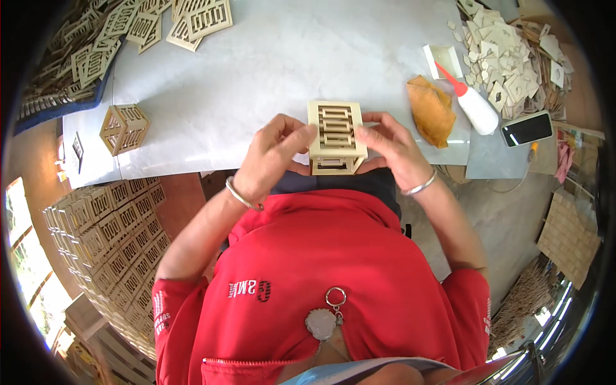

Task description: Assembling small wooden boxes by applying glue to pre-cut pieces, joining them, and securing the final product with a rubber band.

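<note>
Wooden lattice box [336, 136]: stands at the near edge of the white surface [256, 70], between both hands
Left hand [274, 157]: fingers closed on the box's left side, silver bangle at the wrist
Right hand [393, 149]: fingers clamped on the box's right side, bangle too
Glue bottle [473, 102]: lies right of the box, red nozzle, beside an orange cloth [431, 109]
Phone [526, 128]: just right of the bottle
Finished box [124, 128]: well apart, left
Stacked boxes [109, 237]: lower left, below the surface
</note>
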